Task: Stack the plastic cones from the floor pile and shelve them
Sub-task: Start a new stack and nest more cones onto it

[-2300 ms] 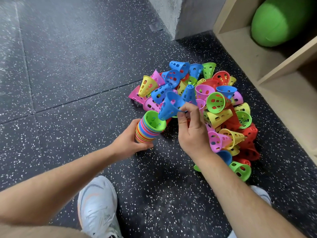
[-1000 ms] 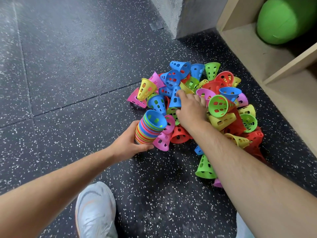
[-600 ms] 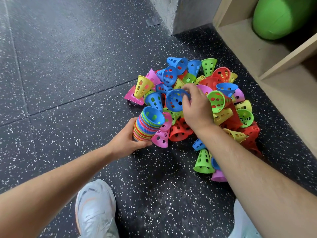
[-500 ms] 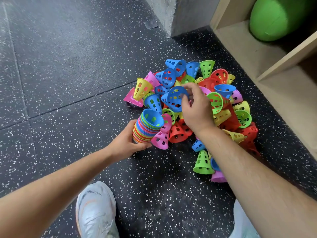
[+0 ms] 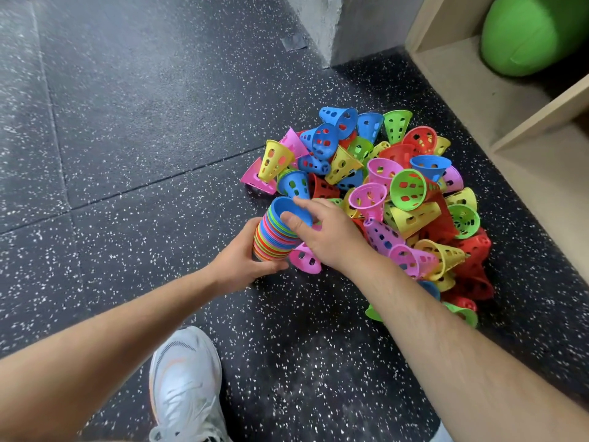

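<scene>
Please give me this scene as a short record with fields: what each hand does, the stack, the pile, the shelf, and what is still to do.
left hand: left hand grips the stack from its side
right hand: right hand pinches the blue cone on top of the stack
stack: many nested cones, mixed colours, tilted, blue on top
pile: loose cones on the floor, right of the stack
shelf: wooden shelf at right, a green ball inside, no cones in it
still to do: many cones unstacked, nothing shelved
</scene>
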